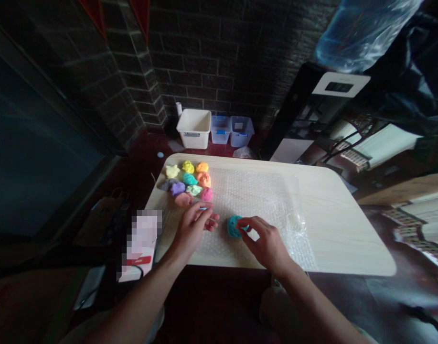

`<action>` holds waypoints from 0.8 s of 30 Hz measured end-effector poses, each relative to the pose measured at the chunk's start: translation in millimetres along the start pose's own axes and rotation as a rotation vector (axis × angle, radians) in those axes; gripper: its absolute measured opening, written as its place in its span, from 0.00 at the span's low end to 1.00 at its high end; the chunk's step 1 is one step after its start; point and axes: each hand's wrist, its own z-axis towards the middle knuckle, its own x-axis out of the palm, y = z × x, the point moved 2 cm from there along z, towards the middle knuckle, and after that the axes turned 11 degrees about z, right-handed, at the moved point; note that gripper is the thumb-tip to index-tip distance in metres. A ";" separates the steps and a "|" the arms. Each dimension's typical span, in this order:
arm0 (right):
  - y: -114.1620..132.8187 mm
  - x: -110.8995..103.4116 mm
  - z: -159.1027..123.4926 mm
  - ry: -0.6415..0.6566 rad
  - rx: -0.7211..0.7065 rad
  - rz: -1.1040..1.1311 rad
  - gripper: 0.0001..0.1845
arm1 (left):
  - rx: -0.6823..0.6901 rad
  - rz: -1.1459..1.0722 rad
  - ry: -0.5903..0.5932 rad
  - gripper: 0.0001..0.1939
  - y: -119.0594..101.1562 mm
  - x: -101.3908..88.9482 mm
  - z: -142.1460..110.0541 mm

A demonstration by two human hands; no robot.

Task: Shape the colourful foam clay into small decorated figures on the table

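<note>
A teal lump of modelling clay (234, 226) with a rough surface rests on the bubble wrap near the table's front edge. At its right side, the thumb and fingertips of my right hand (263, 239) pinch together on the clay. My left hand (197, 222) hovers to the left of the lump, its fingers loosely curled and apart. A small light-blue patch shows by its fingers; what it is I cannot make out. Beyond my left hand lie several coloured clay lumps, including a pink one (206, 194), a salmon one (183, 199) and another teal one (189, 179).
Bubble wrap (256, 191) covers the middle of the pale wooden table (333, 215), bunched at its right end. On the floor behind stand a white bin (194, 126) and two clear boxes. A water dispenser (293, 114) stands at the back right.
</note>
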 end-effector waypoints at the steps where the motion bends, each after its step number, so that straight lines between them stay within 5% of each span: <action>1: -1.1 2.8 -0.3 0.025 -0.030 -0.023 0.08 | 0.001 0.012 0.001 0.19 0.2 0.1 0.2; 17: -8.0 10.3 1.2 0.035 0.001 -0.106 0.09 | 0.107 0.172 0.077 0.14 9.7 3.5 -3.1; 24: -5.0 7.0 0.3 0.008 0.020 -0.089 0.08 | 0.257 0.413 0.137 0.06 19.3 16.0 -11.6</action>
